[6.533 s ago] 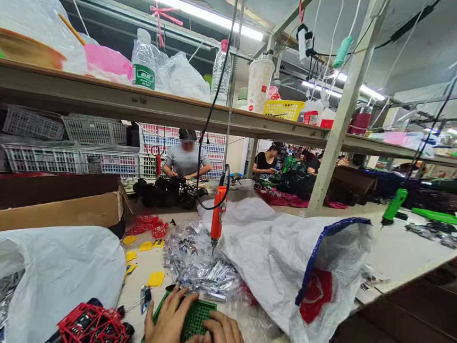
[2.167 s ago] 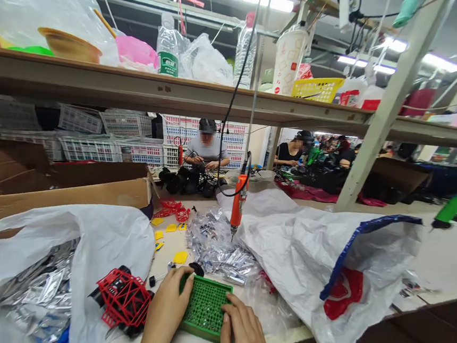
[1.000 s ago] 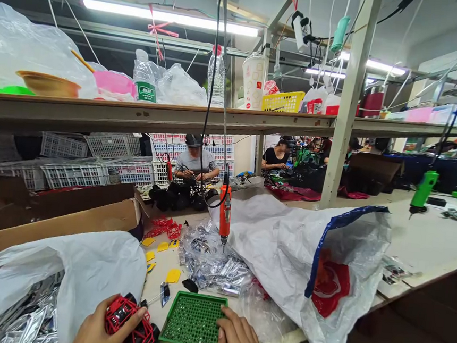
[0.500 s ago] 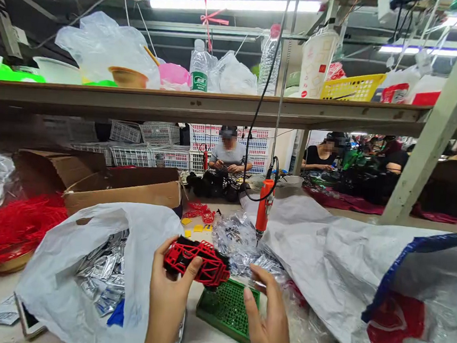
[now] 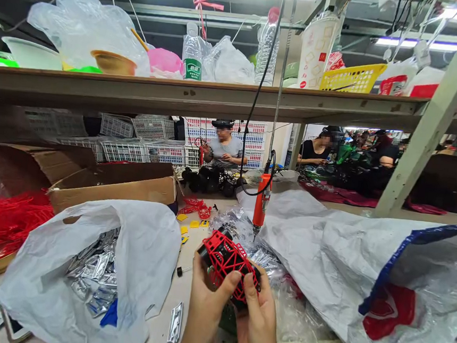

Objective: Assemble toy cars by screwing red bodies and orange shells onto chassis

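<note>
A toy car (image 5: 227, 257) with a red tubular cage over a black body is held up over the bench, tilted with its far end to the left. My left hand (image 5: 211, 298) grips its left side, thumb pressed on the red bars. My right hand (image 5: 259, 302) closes around its right end, fingertips on the cage. Just beyond the car, an orange electric screwdriver (image 5: 261, 201) hangs upright from a cord, its bit pointing down. The green tray below is mostly hidden by my hands. A silver metallic part (image 5: 175, 323) lies on the bench left of my forearms.
At left, a white sack (image 5: 142, 239) holds many silver parts, beside a cardboard box (image 5: 114, 193) and red strands (image 5: 3, 226). A large white sack (image 5: 326, 244) covers the right. A shelf (image 5: 218, 100) crosses overhead. Two people sit across the bench.
The toy car has moved right and toward the screwdriver's underside, turning slightly. My right hand, open and apart before, now grips it too. The view has shifted slightly.
</note>
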